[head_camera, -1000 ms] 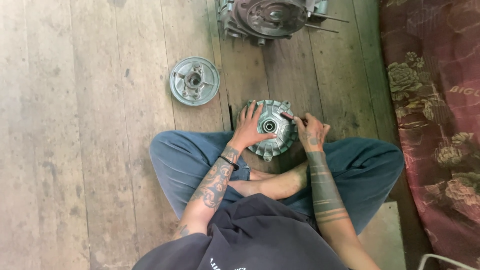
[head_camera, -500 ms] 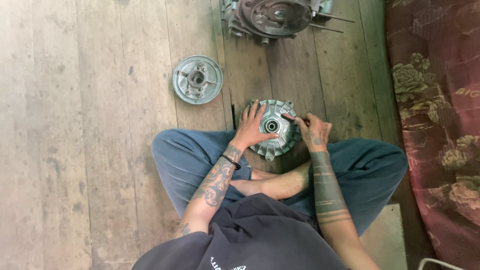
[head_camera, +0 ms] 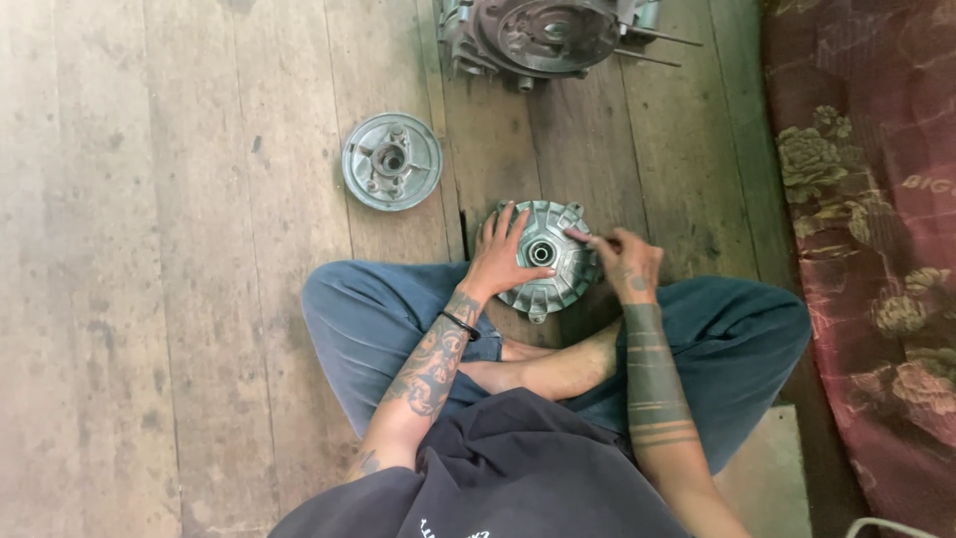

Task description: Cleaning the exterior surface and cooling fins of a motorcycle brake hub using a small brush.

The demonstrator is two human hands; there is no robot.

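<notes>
Head view, looking straight down at a cross-legged sitter on a wooden plank floor. Resting a round ribbed metal cover on the floor just in front of the crossed shins, close enough to work on without leaning. Spreading the left hand flat over the cover's left half, fingers open and pressing down rather than gripping, apparently pinning the piece so it cannot turn or slide. Bringing the right hand in from the right edge, fingertips pinched together around what looks like a thin tool or small part aimed toward the central bearing hole; too small to tell exactly what is pinched. Lying apart on the boards to the upper left, 1 second round metal plate, face up, out of the way yet within reach. Sitting further off at the top edge, an engine casing with studs pointing right. Running along the right side, a dark red flowered cloth.
</notes>
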